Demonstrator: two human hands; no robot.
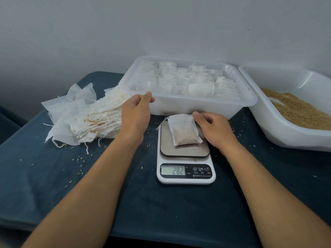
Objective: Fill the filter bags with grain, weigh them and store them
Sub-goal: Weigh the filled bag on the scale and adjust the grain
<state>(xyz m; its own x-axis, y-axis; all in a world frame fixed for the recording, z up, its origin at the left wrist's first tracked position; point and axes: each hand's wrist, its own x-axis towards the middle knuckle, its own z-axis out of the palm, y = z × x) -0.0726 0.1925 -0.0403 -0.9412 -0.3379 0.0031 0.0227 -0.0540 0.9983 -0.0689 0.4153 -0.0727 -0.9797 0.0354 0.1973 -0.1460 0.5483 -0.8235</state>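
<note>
White digits reading 28.2 glow on the scale [186,158], where the right hand [214,128] pinches a filled filter bag [184,129] lying on its steel platform, the left hand [137,111] hovering loosely curled, holding nothing.

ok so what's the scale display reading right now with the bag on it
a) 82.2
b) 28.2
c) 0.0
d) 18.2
b, the scale shows 28.2 on its lit display while the filled filter bag lies on the steel platform, with the right hand pinching the bag's top corner.
</note>
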